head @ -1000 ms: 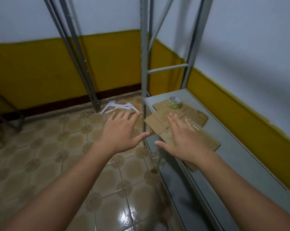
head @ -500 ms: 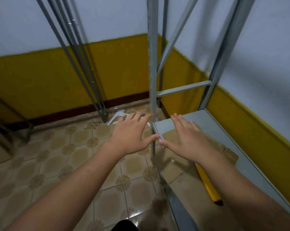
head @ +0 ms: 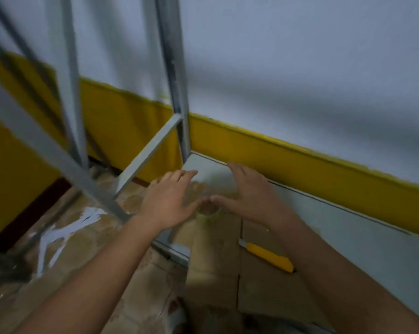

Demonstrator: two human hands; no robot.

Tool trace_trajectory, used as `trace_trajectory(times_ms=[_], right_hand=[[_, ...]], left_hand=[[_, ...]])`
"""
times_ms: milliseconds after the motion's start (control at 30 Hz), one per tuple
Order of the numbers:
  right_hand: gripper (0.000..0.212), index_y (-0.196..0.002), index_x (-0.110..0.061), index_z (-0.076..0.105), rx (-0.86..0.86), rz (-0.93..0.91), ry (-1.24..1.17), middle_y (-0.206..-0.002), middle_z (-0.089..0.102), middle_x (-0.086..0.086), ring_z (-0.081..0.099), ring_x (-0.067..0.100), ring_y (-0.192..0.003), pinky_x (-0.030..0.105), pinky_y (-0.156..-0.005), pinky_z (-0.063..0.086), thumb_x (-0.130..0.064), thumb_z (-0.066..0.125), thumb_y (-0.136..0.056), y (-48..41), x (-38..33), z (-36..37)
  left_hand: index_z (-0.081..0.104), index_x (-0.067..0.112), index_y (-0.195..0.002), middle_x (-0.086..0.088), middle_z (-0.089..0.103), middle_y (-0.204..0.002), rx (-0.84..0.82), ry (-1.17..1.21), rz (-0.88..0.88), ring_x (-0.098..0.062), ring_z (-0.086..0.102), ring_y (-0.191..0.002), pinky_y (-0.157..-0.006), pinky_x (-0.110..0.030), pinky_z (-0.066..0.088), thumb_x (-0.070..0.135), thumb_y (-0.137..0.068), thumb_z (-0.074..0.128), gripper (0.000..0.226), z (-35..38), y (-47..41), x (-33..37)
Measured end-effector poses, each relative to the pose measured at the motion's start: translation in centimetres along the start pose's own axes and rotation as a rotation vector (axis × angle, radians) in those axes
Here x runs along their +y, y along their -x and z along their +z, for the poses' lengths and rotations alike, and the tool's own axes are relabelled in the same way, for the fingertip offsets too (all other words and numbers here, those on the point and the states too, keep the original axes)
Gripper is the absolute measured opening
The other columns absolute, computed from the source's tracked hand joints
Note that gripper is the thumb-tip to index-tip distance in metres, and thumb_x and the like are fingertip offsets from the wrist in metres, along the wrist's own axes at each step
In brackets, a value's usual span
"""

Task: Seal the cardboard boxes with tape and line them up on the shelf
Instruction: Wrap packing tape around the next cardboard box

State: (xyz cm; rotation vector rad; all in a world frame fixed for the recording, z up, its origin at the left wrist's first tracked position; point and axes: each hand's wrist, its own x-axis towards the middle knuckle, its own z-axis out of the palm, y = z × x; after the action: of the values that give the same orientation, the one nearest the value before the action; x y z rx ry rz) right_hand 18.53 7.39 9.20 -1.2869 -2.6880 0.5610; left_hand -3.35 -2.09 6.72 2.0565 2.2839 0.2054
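Over the grey metal shelf (head: 360, 227), my left hand (head: 167, 203) and right hand (head: 249, 196) have closed in, spread and empty, above the flattened brown cardboard boxes (head: 215, 256) and pale tape roll (head: 209, 215); sealing unstarted.

we see flat brown cardboard (head: 215, 261), unfolded, lying on grey shelf (head: 348, 239) by its left edge; blurred tape roll (head: 209, 214) flat at cardboard's far end.
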Motion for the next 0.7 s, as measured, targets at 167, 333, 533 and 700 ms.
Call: trace_trajectory(times_ms=[167,333,533,700], right_hand=[[0.093,-0.151,-0.025,0.041,0.024,0.352,-0.072,-0.149,0.046,0.001,0.045,0.023,-0.135,0.043,-0.106,0.047,-0.081,0.063,-0.08,3.5,4.1,3.1],[0.09,-0.138,-0.026,0.052,-0.198,0.62,-0.141,-0.133,0.054,0.003,0.052,0.026,-0.125,0.044,-0.099,0.051,-0.072,0.08,-0.066,8.3,7.7,7.7],[0.066,-0.128,-0.027,0.058,-0.251,0.709,-0.071,-0.14,0.056,0.003,0.057,0.025,-0.121,0.04,-0.097,0.051,-0.045,0.085,-0.071,11.7,10.9,12.6],[0.031,-0.107,-0.035,0.065,-0.101,0.671,-0.147,-0.112,0.067,-0.006,0.063,0.017,-0.098,0.035,-0.082,0.053,-0.042,0.08,-0.08,12.3,12.6,11.9]], left_hand=[[0.056,0.034,-0.12,0.01,0.061,-0.115,-0.055,-0.031,0.171,-0.018,0.061,-0.109,-0.084,-0.039,0.051,0.079,-0.093,0.033,0.057,3.6,-3.2,0.6],[0.059,0.029,-0.119,0.007,0.06,-0.121,-0.162,0.1,0.293,-0.024,0.063,-0.097,-0.077,-0.039,0.046,0.065,-0.092,0.062,0.044,9.5,-2.0,0.4],[0.053,0.04,-0.145,0.01,0.059,-0.148,-0.293,0.009,0.272,-0.021,0.053,-0.134,-0.1,-0.04,0.038,0.035,-0.098,0.063,0.048,12.2,-2.1,0.3],[0.061,0.044,-0.136,0.009,0.069,-0.133,-0.238,-0.025,0.24,-0.023,0.061,-0.12,-0.09,-0.038,0.034,0.025,-0.1,0.054,0.042,12.1,-4.0,0.5]])
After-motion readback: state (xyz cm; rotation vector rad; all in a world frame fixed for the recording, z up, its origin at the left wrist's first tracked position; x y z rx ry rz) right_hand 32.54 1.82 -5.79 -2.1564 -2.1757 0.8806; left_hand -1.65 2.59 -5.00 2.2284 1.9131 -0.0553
